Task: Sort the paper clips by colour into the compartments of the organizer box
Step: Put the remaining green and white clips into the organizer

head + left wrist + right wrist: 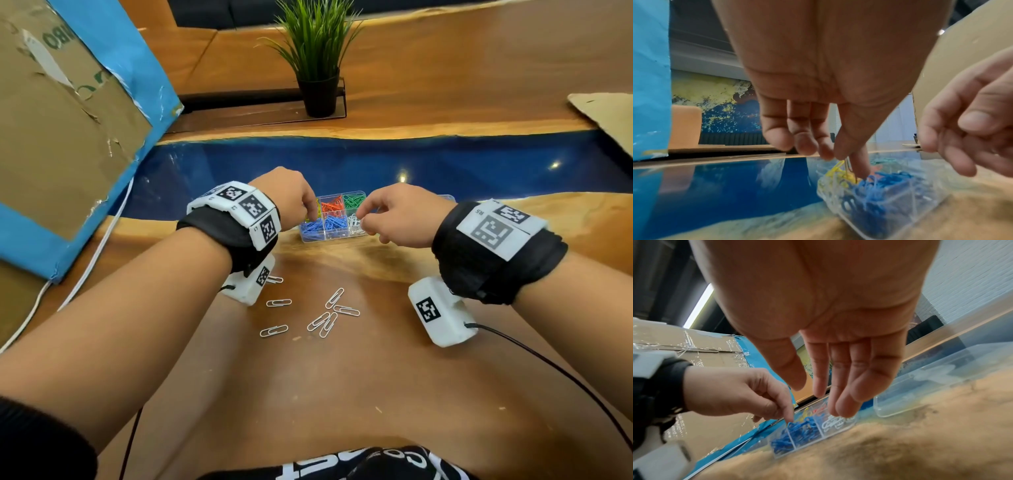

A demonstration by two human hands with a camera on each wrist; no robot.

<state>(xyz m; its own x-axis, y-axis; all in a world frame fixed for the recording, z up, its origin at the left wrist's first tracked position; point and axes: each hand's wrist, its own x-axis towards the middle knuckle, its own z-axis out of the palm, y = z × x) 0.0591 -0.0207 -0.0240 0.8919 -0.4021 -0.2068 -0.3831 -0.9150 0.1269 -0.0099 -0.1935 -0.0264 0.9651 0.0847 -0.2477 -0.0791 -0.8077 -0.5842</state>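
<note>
The clear organizer box [325, 239] sits on the table between my hands, with yellow [318, 208], orange-red [334, 205], green [352, 200], blue [322, 225] and white [354, 222] clips in separate compartments. My left hand [308, 213] reaches down at the box's left end. Its thumb and index finger pinch a yellow clip [847, 164] just above the yellow compartment [835, 174]. My right hand [361, 219] hovers over the white compartment [836, 422] with relaxed fingers [838, 408] and holds nothing. Several white clips [322, 320] lie loose on the wood nearer to me.
The box's clear lid [931, 386] lies to its right. A potted plant [317, 68] stands behind. A cardboard box with a blue cover [51, 120] fills the left, with a white cable [85, 267] beside it. A cardboard sheet [606, 113] lies far right.
</note>
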